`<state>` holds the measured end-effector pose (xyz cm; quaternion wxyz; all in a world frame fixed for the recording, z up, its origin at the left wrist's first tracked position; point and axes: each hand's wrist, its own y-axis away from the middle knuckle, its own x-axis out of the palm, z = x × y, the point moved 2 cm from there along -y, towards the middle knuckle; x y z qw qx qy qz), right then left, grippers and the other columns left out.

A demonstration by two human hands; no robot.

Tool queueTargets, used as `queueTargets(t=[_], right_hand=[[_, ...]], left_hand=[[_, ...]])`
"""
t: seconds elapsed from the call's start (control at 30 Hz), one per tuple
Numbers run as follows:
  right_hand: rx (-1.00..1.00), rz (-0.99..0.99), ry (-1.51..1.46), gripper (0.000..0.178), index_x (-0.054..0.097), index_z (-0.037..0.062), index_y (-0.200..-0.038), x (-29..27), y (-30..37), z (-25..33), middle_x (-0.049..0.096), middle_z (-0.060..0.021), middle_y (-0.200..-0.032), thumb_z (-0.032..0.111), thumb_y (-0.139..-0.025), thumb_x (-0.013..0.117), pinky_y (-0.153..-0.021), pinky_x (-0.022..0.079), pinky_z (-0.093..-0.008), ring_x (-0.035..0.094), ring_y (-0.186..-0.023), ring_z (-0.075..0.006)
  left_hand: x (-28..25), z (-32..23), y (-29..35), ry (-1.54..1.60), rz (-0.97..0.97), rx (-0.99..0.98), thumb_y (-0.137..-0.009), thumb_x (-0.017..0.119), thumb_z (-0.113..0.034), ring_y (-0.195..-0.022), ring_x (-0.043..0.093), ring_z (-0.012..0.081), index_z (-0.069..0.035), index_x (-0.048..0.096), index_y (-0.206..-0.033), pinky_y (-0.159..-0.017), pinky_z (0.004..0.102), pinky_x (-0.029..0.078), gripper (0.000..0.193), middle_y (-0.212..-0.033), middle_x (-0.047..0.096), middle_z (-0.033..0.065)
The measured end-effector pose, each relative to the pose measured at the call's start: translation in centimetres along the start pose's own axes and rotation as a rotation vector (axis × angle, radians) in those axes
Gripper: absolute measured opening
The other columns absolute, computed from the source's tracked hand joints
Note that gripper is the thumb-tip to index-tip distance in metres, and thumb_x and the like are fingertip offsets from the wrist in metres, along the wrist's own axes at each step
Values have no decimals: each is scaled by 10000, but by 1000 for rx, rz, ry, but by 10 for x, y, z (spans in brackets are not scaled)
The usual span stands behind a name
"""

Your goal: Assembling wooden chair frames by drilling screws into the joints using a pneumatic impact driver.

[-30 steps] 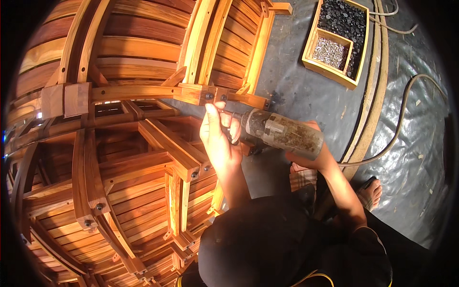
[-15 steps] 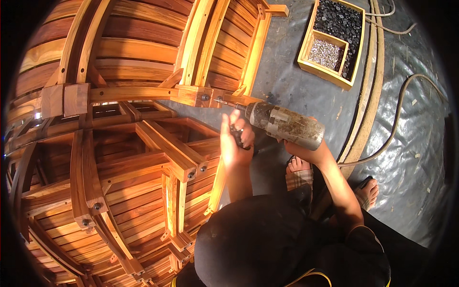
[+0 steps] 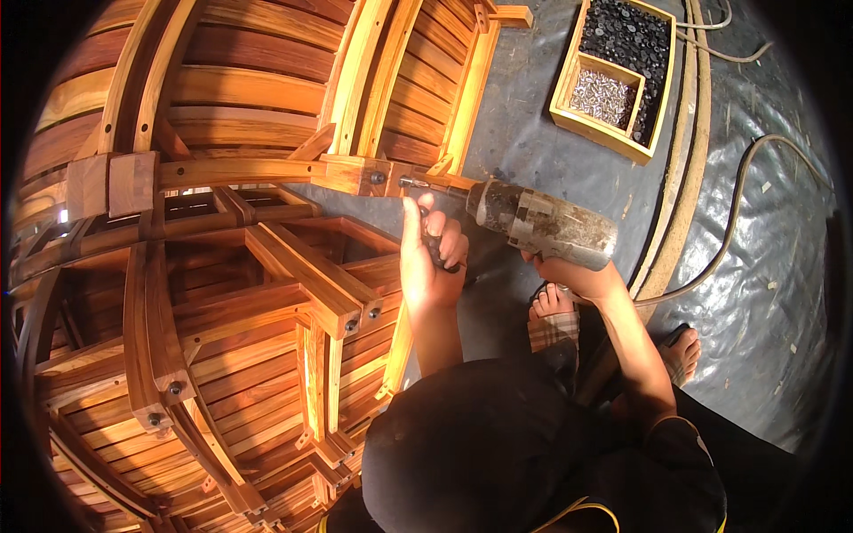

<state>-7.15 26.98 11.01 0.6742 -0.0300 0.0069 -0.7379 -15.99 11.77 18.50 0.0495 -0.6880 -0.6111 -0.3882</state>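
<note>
My right hand (image 3: 576, 274) grips a worn, dirt-stained power screwdriver (image 3: 553, 224) from below. Its thin bit points left at the end of a wooden leg (image 3: 351, 175) on a slatted furniture frame; whether it touches cannot be told. One black round foot (image 3: 378, 178) sits on that wood, and a small dark and shiny piece (image 3: 406, 181) shows at the bit's tip. My left hand (image 3: 431, 262) is just below the bit, thumb raised, fingers curled around several small black pieces (image 3: 433, 242), partly hidden.
A wooden box (image 3: 613, 149) with black round feet (image 3: 626, 31) and a smaller compartment of silvery screws (image 3: 604, 96) stands at the far right. A hose (image 3: 739, 204) and wooden strips (image 3: 680, 178) lie on the dark floor sheet. Stacked slatted frames (image 3: 240, 355) crowd the left.
The screwdriver has shifted slightly right, and more of its shaft shows near the wood. My left hand has moved slightly down and left, its fingers curled more tightly.
</note>
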Motion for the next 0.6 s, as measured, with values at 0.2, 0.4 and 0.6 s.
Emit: queueTargets(t=[0.2,0.4,0.6], right_hand=[[102,6,-268,307,599,34,-923,-4,0,10,593,-21,-790,-69,-639,543,-641,437,-249,540,-746,-112],[-72,3,55,261,616,62,-913,-7,-1,10,618,-45,-796,-12,-668,566,-648,452,-278,565,-721,-150],[-214,-60,129,256,635,76,-855,-5,1,11,629,-30,-779,-38,-643,549,-640,473,-290,586,-722,-176]], left_hand=[[12,-14,2,196,38,-60,-935,445,-232,-448,288,72,-25,467,-991,-342,202,235,215,-647,387,-9],[17,-22,-3,205,96,-53,-929,477,-220,-443,307,62,-53,482,-953,-335,194,228,169,-647,394,-11],[25,-32,-3,134,144,16,-925,485,-285,-431,302,58,-72,488,-987,-336,195,231,222,-621,373,-29]])
